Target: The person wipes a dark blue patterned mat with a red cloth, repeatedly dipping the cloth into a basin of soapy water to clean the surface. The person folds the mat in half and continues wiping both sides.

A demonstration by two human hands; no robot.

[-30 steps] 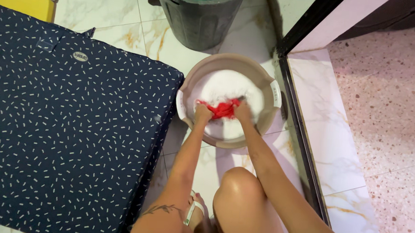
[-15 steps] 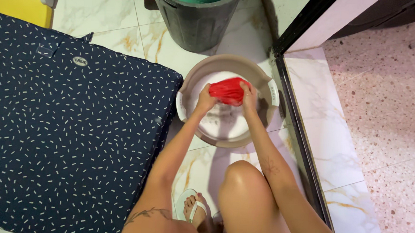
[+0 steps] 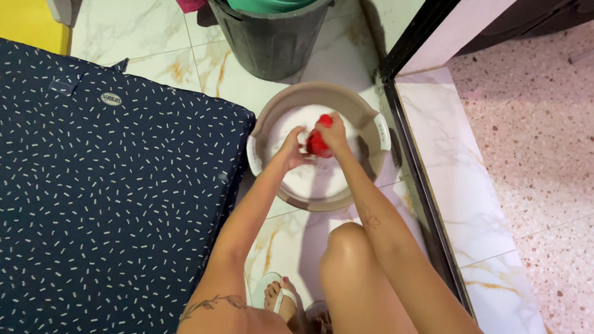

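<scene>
A round beige basin (image 3: 272,115) sits on the marble floor, filled with white soapy water. Over its middle I hold a small bunched red cloth (image 3: 316,145). My right hand (image 3: 334,129) wraps over the top of the cloth. My left hand (image 3: 291,149) grips the cloth's left side, fingers closed on it. Most of the cloth is hidden inside my hands.
A dark bucket (image 3: 270,33) holding a green tub stands just behind the basin. A navy speckled mattress (image 3: 92,197) lies to the left. A black door track (image 3: 421,194) runs along the right, terrazzo floor beyond. My knee (image 3: 347,247) and sandalled foot (image 3: 278,296) are below the basin.
The red cloth was spread wide between both hands; now it is squeezed into a small wad, with my hands closer together over the basin.
</scene>
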